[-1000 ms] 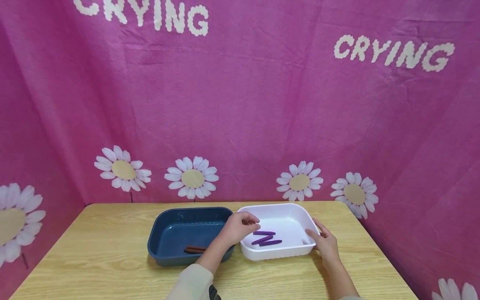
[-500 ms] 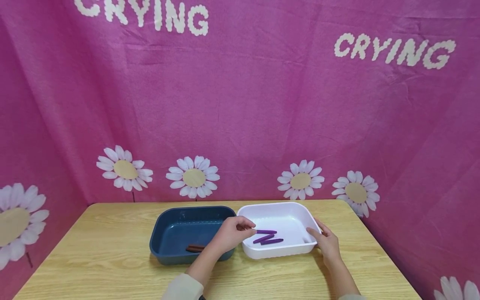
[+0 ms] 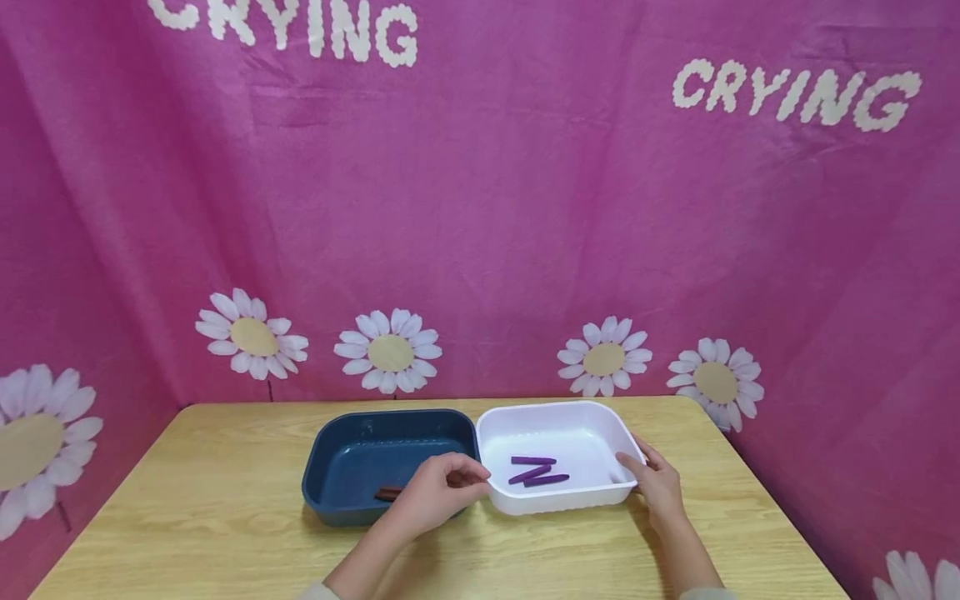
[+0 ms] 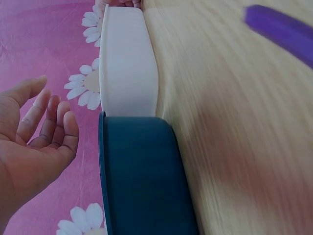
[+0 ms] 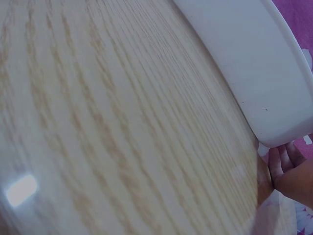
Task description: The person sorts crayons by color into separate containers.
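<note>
A white plastic tray (image 3: pixel 570 502) stands on the table with several purple crayons (image 3: pixel 547 480) lying in it. My right hand (image 3: pixel 658 490) grips its right end, thumb over the rim and fingers outside; in the right wrist view, fingers (image 5: pixel 288 159) show under the tray's corner. My left hand (image 3: pixel 438 497) hovers over the right front part of a dark blue tray (image 3: pixel 337 512), near the white tray's left corner. Its fingers are loosely bent and hold nothing, as the left wrist view also shows. Brown crayon-like sticks (image 3: pixel 387 493) lie in the blue tray, partly hidden by that hand.
Both trays stand side by side, touching or nearly so, on a wooden table (image 3: pixel 225 500). A blurred purple stick (image 4: pixel 281 32) shows at the upper right of the left wrist view. Behind the table hangs a pink cloth (image 3: pixel 465 208) with printed daisies.
My left hand has drawn back from above the white tray, moving left and toward me over the blue tray. My right hand keeps its grip on the white tray.
</note>
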The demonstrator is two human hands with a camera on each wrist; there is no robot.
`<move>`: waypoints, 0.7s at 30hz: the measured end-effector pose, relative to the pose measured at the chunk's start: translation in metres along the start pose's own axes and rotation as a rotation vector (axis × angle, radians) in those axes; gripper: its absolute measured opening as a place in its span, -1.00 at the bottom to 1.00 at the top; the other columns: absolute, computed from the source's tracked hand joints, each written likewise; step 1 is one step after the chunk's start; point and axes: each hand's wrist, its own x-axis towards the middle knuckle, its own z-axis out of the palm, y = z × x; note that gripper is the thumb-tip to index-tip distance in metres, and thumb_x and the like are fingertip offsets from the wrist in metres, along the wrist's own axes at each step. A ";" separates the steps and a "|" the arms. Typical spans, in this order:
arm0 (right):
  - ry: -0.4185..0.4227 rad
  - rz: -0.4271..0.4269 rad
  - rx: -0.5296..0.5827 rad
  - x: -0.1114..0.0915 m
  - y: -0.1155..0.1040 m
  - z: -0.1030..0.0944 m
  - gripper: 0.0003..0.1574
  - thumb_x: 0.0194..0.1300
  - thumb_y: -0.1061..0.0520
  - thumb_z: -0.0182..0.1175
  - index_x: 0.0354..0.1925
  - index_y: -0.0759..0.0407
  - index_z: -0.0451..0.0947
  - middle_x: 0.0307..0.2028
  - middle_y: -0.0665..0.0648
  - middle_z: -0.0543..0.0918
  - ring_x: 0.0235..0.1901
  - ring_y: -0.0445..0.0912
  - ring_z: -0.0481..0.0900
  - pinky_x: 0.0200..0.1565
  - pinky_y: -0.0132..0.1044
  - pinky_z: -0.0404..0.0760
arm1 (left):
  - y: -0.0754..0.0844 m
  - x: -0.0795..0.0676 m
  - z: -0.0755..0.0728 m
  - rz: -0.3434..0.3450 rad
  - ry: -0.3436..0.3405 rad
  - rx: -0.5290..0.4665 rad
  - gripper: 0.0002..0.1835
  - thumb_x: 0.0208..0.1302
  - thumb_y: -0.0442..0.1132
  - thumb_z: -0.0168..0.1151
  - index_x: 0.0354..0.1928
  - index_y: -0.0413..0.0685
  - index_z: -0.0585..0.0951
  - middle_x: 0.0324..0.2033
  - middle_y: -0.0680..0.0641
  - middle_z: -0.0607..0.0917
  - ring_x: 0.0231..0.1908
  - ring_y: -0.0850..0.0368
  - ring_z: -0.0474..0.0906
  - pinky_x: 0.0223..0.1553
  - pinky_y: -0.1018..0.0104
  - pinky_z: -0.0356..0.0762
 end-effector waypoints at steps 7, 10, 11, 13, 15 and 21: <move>-0.002 0.008 -0.009 0.001 -0.002 0.000 -0.19 0.22 0.03 0.24 0.35 0.22 0.20 0.30 0.41 0.26 -0.40 -0.50 0.39 -0.29 -0.55 0.52 | -0.004 -0.019 -0.010 -0.013 -0.005 0.009 -0.80 0.13 -0.14 0.33 -0.24 -0.07 0.67 -0.37 0.03 0.66 -0.35 0.25 0.50 -0.35 0.47 0.47; 0.000 0.010 -0.015 0.001 0.000 0.001 -0.20 0.23 0.04 0.23 0.35 0.22 0.21 0.29 0.42 0.28 -0.40 -0.50 0.39 -0.29 -0.56 0.52 | -0.008 -0.029 -0.014 -0.023 -0.013 0.010 -0.77 0.13 -0.10 0.33 -0.23 -0.08 0.67 -0.36 0.05 0.65 -0.36 0.28 0.51 -0.34 0.48 0.47; -0.001 0.012 -0.017 0.000 0.000 0.002 -0.20 0.23 0.03 0.23 0.35 0.22 0.21 0.29 0.42 0.27 -0.41 -0.50 0.39 -0.29 -0.56 0.52 | -0.009 -0.032 -0.016 -0.029 -0.018 0.011 -0.77 0.14 -0.10 0.32 -0.23 -0.08 0.67 -0.36 0.05 0.65 -0.36 0.28 0.50 -0.33 0.48 0.46; -0.001 0.014 -0.021 0.000 0.000 0.002 -0.19 0.23 0.02 0.24 0.35 0.22 0.20 0.29 0.42 0.27 -0.40 -0.49 0.39 -0.29 -0.56 0.51 | -0.012 -0.038 -0.020 -0.034 -0.023 0.008 -0.75 0.15 -0.10 0.31 -0.22 -0.11 0.67 -0.36 0.04 0.64 -0.36 0.29 0.50 -0.34 0.48 0.47; -0.003 0.016 -0.026 0.000 0.000 0.003 -0.18 0.22 0.01 0.24 0.35 0.21 0.20 0.29 0.42 0.28 -0.39 -0.49 0.39 -0.29 -0.57 0.50 | -0.016 -0.045 -0.024 -0.039 -0.021 0.008 -0.74 0.15 -0.10 0.31 -0.21 -0.12 0.67 -0.35 0.04 0.64 -0.36 0.31 0.51 -0.34 0.48 0.47; -0.006 0.023 -0.043 -0.001 -0.002 0.000 -0.19 0.22 0.03 0.22 0.36 0.18 0.19 0.31 0.38 0.26 -0.32 -0.43 0.41 -0.30 -0.60 0.50 | -0.026 -0.060 -0.034 -0.017 0.006 -0.022 -0.74 0.13 -0.13 0.33 -0.22 -0.17 0.66 -0.31 -0.05 0.67 -0.37 0.39 0.51 -0.34 0.49 0.47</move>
